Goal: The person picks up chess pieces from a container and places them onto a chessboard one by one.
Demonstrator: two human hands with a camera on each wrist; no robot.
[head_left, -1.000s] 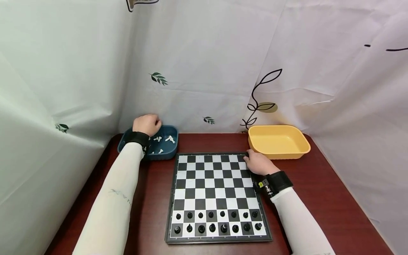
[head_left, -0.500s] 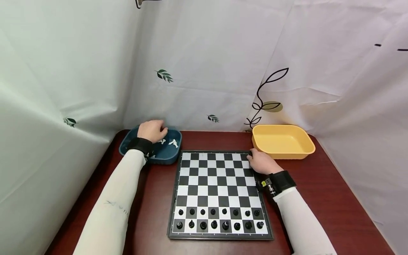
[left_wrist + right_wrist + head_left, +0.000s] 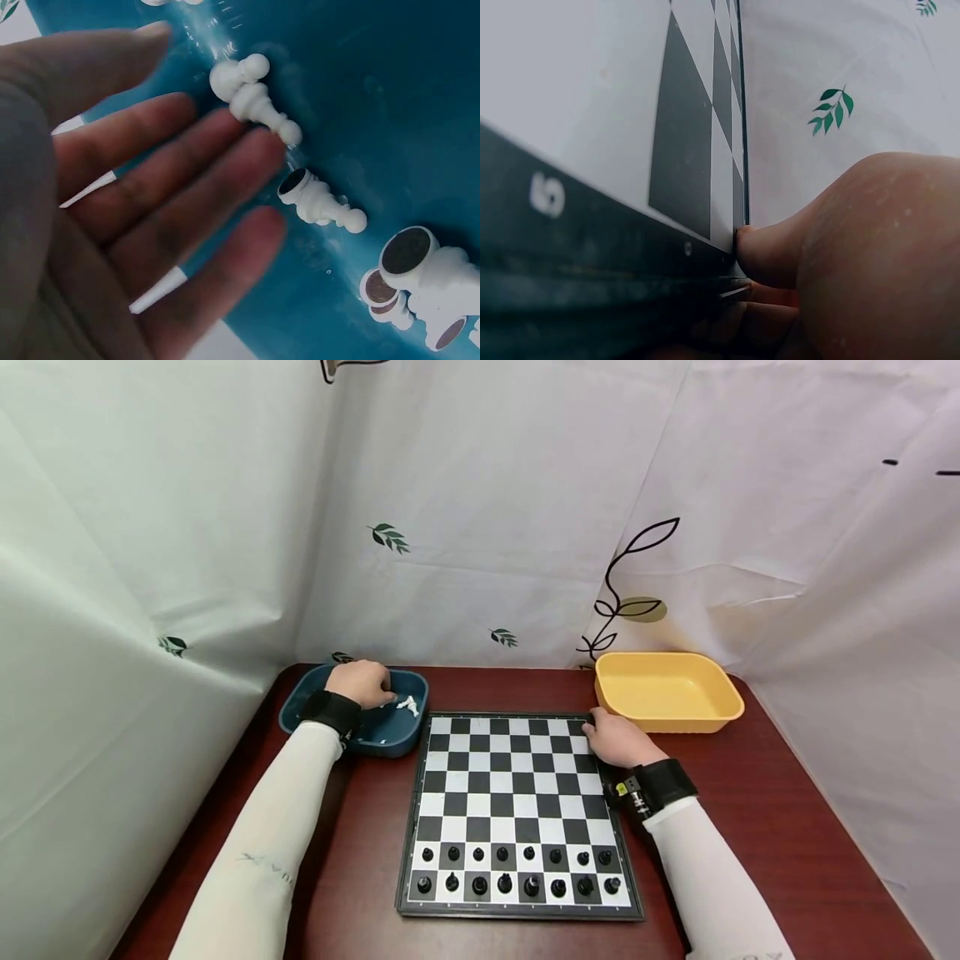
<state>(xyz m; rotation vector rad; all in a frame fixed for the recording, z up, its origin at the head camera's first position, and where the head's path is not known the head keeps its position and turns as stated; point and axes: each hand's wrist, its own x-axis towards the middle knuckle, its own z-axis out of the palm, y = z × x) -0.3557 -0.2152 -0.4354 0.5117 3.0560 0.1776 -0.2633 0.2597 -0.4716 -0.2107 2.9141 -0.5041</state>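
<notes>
A person's left hand has dropped into the blue tray at the far left of the dark red surface; a second ago it hovered over the tray's back rim, and now it sits lower and further in, among the white chess pieces. The left wrist view shows the fingers spread and nearly straight, holding nothing, with a white pawn just off the fingertips and a second white pawn lying on its side close by. More white pieces are heaped at the tray's corner, felt bases showing. The reach has reached the pieces, but none appears to be gripped yet.

The right hand has not moved: it rests at the far right corner of the chessboard, beside the empty yellow tray. From the right wrist view a fingertip presses against the board's edge, seemingly steadying it; the other fingers are curled under the board's rim, though how firmly they hold cannot be told.

On the board, the black pieces fill the two nearest rows, while the far rows stand bare. The white side, judging by this, has yet to leave the tray.
</notes>
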